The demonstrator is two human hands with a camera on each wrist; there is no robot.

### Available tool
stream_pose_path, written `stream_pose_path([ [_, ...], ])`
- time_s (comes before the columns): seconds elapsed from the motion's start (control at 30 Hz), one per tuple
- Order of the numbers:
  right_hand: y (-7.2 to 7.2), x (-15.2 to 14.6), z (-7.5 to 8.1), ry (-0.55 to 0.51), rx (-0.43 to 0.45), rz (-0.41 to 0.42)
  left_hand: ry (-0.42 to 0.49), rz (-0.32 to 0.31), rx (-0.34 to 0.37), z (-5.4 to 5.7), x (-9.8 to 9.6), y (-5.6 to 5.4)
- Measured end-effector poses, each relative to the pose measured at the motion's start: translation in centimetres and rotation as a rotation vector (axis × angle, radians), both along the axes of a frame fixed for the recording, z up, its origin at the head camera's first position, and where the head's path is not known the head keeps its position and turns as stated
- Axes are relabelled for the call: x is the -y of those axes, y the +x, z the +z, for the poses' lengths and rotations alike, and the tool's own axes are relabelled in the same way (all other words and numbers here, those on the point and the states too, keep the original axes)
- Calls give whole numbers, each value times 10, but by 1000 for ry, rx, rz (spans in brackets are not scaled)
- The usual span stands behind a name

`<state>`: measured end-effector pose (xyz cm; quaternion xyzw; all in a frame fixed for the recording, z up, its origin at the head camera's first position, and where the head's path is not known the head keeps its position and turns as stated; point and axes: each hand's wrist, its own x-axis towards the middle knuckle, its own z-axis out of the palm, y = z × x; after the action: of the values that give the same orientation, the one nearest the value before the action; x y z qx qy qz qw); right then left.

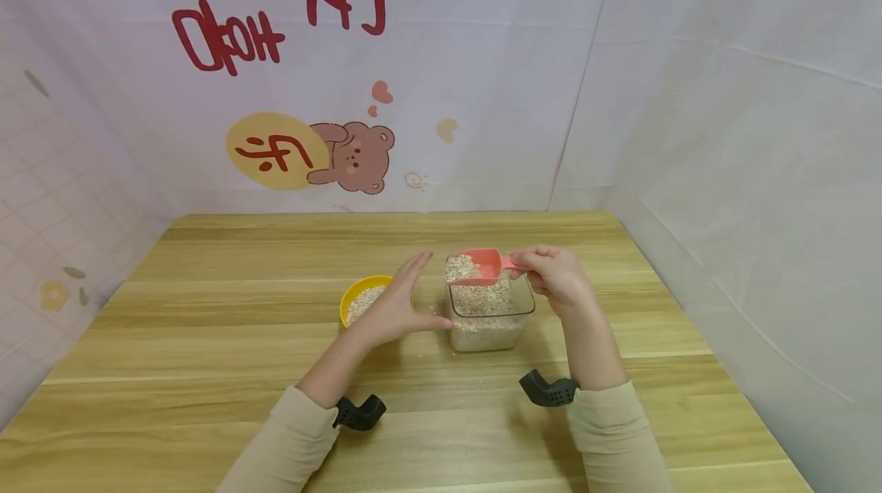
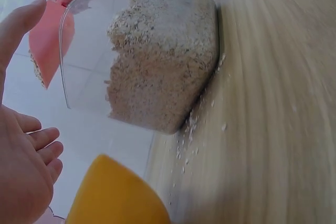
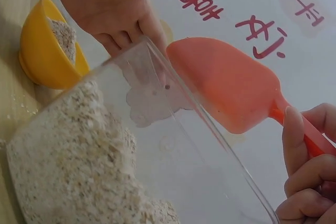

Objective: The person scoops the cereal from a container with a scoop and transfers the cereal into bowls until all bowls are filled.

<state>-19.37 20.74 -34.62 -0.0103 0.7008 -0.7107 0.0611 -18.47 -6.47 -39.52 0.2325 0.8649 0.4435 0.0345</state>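
Note:
My right hand [image 1: 556, 279] grips the handle of a pink scoop [image 3: 226, 85]. Oat flakes [image 1: 460, 269] fill the scoop's front part, and it is held level above a clear square container [image 1: 485, 334]. That container holds more oats [image 2: 163, 51], heaped higher on one side in the left wrist view. My left hand [image 1: 396, 309] is spread with thumb and fingers apart, between the container and a yellow bowl [image 1: 344, 303], and holds nothing. The bowl has oats in it; in the head view the left hand hides part of it.
Loose flakes [image 2: 191, 129] lie scattered on the wooden table [image 1: 227, 355] between bowl and container. A printed white cloth [image 1: 482, 95] hangs behind the table, with more white cloth [image 1: 758, 171] along the right side. Black wrist mounts [image 1: 549, 389] stick out from both forearms.

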Motion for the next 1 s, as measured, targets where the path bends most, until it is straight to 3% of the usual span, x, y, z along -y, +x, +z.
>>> stream_pose_path([
  [0.43,5,25,-1,-24,0,0,-30,29,-8,-1,30,4],
  [0.73,6,37,-4,0,2,-2,11,51,14,-7,55,7],
  [1.0,6,46,-7,0,-25,19,-14,59,7,-15,74,8],
])
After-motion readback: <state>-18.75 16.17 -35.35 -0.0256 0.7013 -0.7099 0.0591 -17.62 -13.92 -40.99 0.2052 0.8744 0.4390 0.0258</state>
